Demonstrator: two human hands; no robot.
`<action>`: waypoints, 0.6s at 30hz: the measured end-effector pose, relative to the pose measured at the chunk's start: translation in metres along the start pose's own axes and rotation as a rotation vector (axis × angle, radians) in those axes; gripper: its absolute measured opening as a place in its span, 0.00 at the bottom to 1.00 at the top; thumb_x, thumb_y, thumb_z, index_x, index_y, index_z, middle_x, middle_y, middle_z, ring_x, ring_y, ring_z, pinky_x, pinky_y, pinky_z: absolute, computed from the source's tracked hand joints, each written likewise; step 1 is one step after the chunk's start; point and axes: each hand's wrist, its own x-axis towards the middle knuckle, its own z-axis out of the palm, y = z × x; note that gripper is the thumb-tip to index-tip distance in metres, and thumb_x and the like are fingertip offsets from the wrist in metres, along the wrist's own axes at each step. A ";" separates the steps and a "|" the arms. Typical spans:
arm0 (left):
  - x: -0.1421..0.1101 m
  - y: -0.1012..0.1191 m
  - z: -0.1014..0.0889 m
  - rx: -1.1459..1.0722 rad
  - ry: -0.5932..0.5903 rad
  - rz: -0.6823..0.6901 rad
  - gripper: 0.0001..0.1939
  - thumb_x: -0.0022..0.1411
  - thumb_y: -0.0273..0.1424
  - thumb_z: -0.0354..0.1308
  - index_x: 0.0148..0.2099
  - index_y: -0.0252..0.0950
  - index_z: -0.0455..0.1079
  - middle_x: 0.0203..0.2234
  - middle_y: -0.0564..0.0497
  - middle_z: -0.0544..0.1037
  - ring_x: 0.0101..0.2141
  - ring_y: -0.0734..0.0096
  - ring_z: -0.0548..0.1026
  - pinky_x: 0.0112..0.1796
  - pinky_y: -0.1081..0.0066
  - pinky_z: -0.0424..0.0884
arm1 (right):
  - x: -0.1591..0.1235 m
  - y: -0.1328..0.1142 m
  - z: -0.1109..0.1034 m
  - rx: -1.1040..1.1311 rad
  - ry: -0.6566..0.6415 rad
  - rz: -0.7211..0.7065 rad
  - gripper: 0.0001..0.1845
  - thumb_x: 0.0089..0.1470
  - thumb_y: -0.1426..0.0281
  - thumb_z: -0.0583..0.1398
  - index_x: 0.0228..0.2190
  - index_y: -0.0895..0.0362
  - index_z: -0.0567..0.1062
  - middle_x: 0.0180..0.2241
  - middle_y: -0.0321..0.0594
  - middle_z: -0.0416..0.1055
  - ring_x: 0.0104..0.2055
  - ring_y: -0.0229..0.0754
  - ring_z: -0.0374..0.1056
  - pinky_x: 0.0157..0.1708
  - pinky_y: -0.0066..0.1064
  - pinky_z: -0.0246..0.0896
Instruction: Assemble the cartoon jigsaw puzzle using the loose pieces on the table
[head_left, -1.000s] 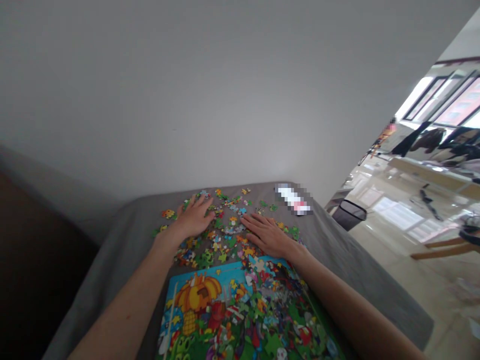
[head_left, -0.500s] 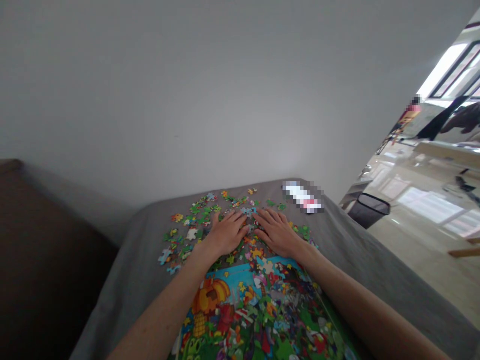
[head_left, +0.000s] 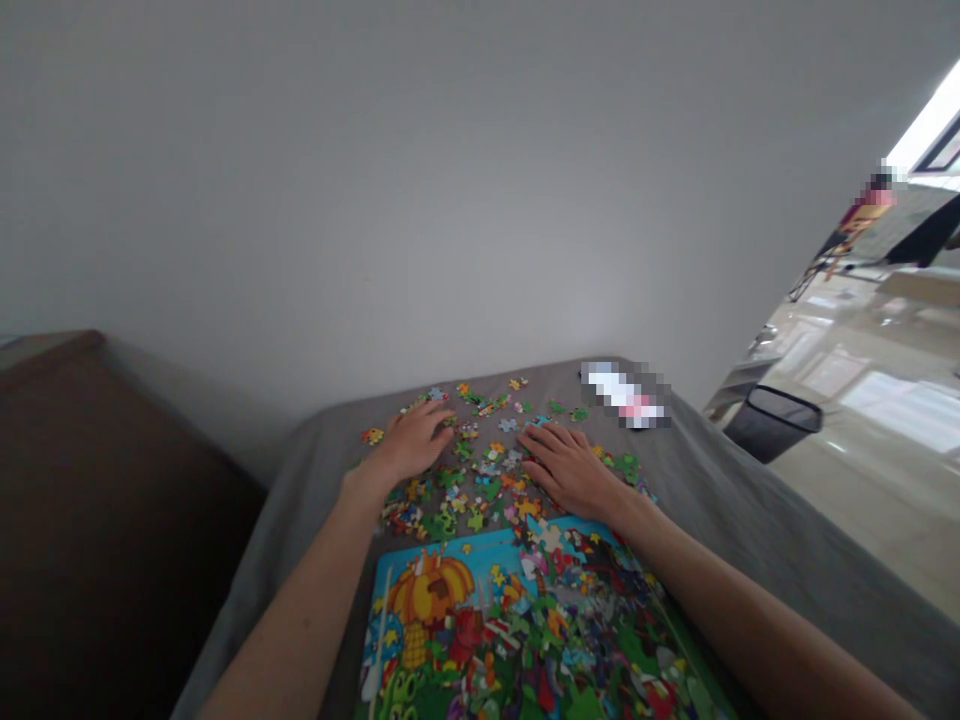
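Moved: the left hand point(head_left: 414, 442) and right hand point(head_left: 571, 470) have been drawn apart since the earlier frame, with the left shifted outward across the pile.
Puzzle board point(head_left: 517, 625): laid flat at the near edge of the pile, below both hands; a pumpkin picture is shown on a blue ground.
Left hand: held open, palm down, fingers spread, resting on the left part of the pile; not clamped on anything.
Right hand: held open, palm down, fingers spread, placed on the right part of the pile, just above the board; not clamped on anything.
Pieces point(head_left: 480, 470): loose and multicoloured, scattered between and around both hands, with some touching the board.
Cover point(head_left: 697, 500): gray cloth, spread beneath board and pieces.
Blurred item point(head_left: 626, 395): laid on the cover's far edge, beyond the pieces; its kind cannot be told.
Bin point(head_left: 772, 422): seen beyond the cover, on the right.
Sofa point(head_left: 112, 500): dark brown, seen on the left.
Wall point(head_left: 450, 200): plain, pale, seen beyond the cover.
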 end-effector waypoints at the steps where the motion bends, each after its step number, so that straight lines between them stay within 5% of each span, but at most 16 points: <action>1: 0.000 -0.007 -0.002 0.014 -0.020 -0.062 0.26 0.71 0.40 0.44 0.68 0.40 0.61 0.70 0.47 0.54 0.69 0.54 0.51 0.64 0.48 0.52 | 0.000 0.000 -0.001 -0.007 0.004 0.009 0.25 0.70 0.58 0.46 0.61 0.54 0.68 0.62 0.43 0.66 0.63 0.52 0.59 0.60 0.47 0.56; 5: -0.003 -0.023 -0.002 0.033 -0.137 -0.191 0.31 0.71 0.44 0.41 0.72 0.42 0.51 0.72 0.46 0.45 0.70 0.53 0.47 0.64 0.44 0.48 | -0.002 -0.002 -0.002 -0.021 0.014 0.049 0.25 0.70 0.59 0.45 0.60 0.51 0.69 0.61 0.43 0.67 0.62 0.53 0.60 0.57 0.50 0.59; 10: -0.005 -0.022 -0.001 0.049 -0.198 -0.160 0.30 0.72 0.46 0.38 0.72 0.47 0.49 0.72 0.47 0.45 0.70 0.53 0.45 0.64 0.41 0.45 | -0.004 -0.001 -0.001 0.005 0.009 0.057 0.25 0.70 0.58 0.45 0.61 0.50 0.68 0.63 0.41 0.65 0.64 0.54 0.59 0.58 0.51 0.58; 18: -0.007 -0.022 -0.014 0.030 -0.159 -0.054 0.26 0.70 0.44 0.44 0.65 0.45 0.65 0.67 0.47 0.62 0.65 0.57 0.60 0.62 0.54 0.59 | -0.005 -0.001 -0.004 0.048 0.001 0.097 0.26 0.70 0.60 0.45 0.64 0.53 0.64 0.63 0.40 0.65 0.64 0.53 0.59 0.59 0.49 0.57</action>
